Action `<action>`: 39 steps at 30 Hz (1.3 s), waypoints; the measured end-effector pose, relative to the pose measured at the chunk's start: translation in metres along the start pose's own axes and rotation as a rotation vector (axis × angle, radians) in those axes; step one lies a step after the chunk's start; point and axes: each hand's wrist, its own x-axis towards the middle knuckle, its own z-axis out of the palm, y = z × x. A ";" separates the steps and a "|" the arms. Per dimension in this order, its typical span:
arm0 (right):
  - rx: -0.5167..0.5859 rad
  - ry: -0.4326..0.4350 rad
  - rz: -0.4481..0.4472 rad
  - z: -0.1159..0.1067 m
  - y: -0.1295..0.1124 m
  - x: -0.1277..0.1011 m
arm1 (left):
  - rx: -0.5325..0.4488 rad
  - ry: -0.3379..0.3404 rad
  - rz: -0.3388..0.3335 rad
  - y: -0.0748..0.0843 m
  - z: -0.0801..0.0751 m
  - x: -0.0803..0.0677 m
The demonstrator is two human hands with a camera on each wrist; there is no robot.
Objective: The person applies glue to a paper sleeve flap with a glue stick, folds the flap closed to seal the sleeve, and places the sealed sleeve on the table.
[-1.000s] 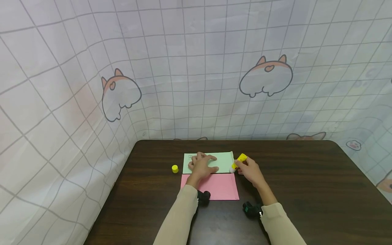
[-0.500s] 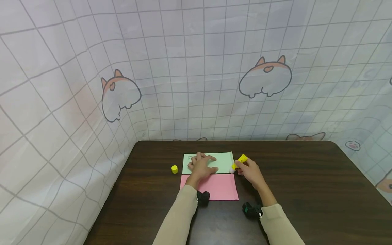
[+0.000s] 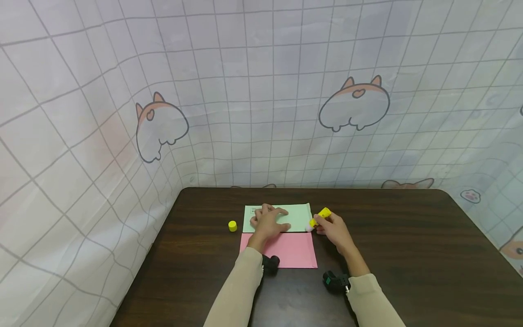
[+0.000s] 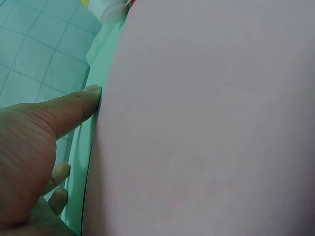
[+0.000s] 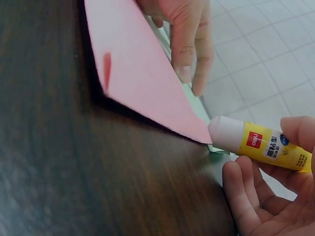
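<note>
Glue stick (image 3: 319, 217) sits in the right hand (image 3: 334, 228), with the fingers curled round its yellow body. Its white tip points left and down, toward the right end of the green paper (image 3: 297, 216), right where that paper meets the pink paper (image 3: 292, 250). In the right wrist view the white tip of the glue stick (image 5: 260, 142) is just beside the pointed corner of the pink paper (image 5: 142, 73), and only a thin strip of green shows there, so it is hard to tell if the tip is touching the paper. The stick's long side runs slanted, yellow end up and to the right, white end low and to the left. The left hand (image 3: 269, 221) lies flat on the green paper with its fingers spread and straight, pressing the sheet down on the bench (image 3: 408, 245). In the left wrist view a straight finger (image 4: 69, 110) touches the edge where the pink sheet meets the green one. The right hand is the nearer one to that right end of the papers; the left hand is toward the left part of the sheet. A small yellow cap (image 3: 232, 225) stands alone on the bench, left of the green paper and well apart from the glue stick. Behind the bench hangs a checked cloth with cartoon animals (image 3: 353, 103).
</note>
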 end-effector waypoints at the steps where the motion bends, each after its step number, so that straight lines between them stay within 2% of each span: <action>1: 0.009 0.003 0.004 0.000 0.000 0.000 | -0.001 0.000 -0.001 0.000 0.000 0.000; 7: 0.084 0.009 0.036 -0.003 0.002 0.000 | -0.006 -0.001 0.004 -0.001 0.000 0.000; 15: 0.262 -0.011 0.081 -0.008 0.005 0.006 | -0.006 -0.008 0.007 0.001 -0.002 -0.001; 21: 0.343 -0.019 0.104 -0.011 0.006 0.007 | 0.000 -0.011 0.002 0.000 -0.002 -0.002; 30: 0.604 -0.026 0.139 -0.021 0.011 0.008 | 0.036 -0.025 -0.010 -0.001 -0.001 0.002; 35: 0.678 -0.023 0.160 -0.025 0.011 0.007 | 0.088 -0.035 -0.007 0.007 -0.004 -0.001; 39: 0.724 -0.014 0.180 -0.026 0.009 0.007 | 0.176 -0.030 -0.012 0.017 -0.007 -0.003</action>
